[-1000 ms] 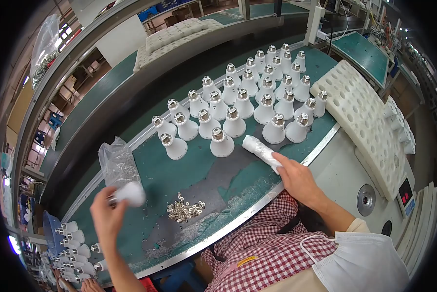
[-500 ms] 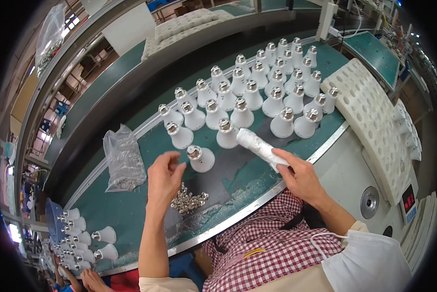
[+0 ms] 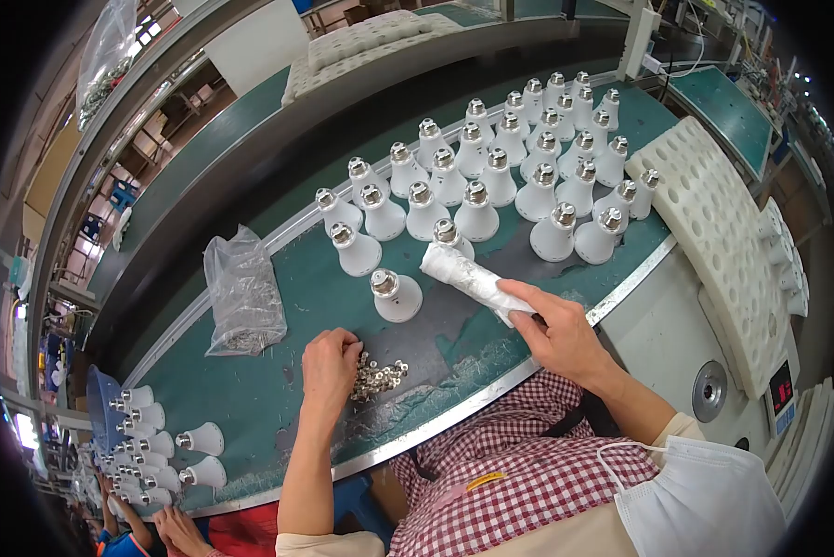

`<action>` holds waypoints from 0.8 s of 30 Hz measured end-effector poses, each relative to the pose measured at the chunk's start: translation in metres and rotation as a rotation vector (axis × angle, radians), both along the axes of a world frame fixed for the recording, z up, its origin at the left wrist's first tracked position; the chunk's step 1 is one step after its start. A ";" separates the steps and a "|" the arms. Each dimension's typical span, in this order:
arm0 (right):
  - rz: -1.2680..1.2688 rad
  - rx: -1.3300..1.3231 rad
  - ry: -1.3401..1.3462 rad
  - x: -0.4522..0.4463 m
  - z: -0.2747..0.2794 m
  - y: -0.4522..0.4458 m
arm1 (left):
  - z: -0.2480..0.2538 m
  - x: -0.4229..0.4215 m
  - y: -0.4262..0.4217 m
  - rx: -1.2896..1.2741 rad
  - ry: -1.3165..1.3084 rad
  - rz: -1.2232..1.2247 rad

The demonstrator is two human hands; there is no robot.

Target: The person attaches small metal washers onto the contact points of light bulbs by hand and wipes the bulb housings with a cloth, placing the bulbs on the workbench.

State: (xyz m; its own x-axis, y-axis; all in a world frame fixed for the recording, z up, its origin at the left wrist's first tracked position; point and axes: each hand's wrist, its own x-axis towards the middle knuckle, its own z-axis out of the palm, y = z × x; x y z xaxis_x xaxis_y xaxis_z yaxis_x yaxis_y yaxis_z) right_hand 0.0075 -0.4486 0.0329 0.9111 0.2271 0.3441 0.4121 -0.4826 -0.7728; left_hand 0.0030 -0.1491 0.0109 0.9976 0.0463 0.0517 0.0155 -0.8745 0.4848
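Observation:
My right hand (image 3: 561, 336) grips a white cylinder (image 3: 468, 276), a rod-like tool that looks wrapped in white film or tape, tilted above the bench. Its far end overlaps a bulb in the view. At the left edge of a heap of small metal caps (image 3: 380, 377), my left hand (image 3: 331, 367) has its fingers pinched together. Whatever is between those fingertips is hidden. One white LED bulb (image 3: 397, 297) with a silver screw base stands just beyond my left hand, base up. Behind it stand many similar bulbs (image 3: 477, 218) in rows.
A clear plastic bag of small metal parts (image 3: 245, 297) lies at left. More bulbs (image 3: 201, 439) and a blue bin (image 3: 104, 408) are at lower left, near another person's hand (image 3: 180, 531). A white foam tray with holes (image 3: 710, 232) and a digital display (image 3: 781, 390) are at right.
My left hand has moved down from beside the near bulb to the metal caps, and its fingers have closed. The white cylinder has shifted slightly left in my right hand.

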 end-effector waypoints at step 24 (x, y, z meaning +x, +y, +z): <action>-0.094 -0.319 -0.276 0.035 0.022 -0.007 | 0.021 0.008 -0.010 -0.753 0.014 0.173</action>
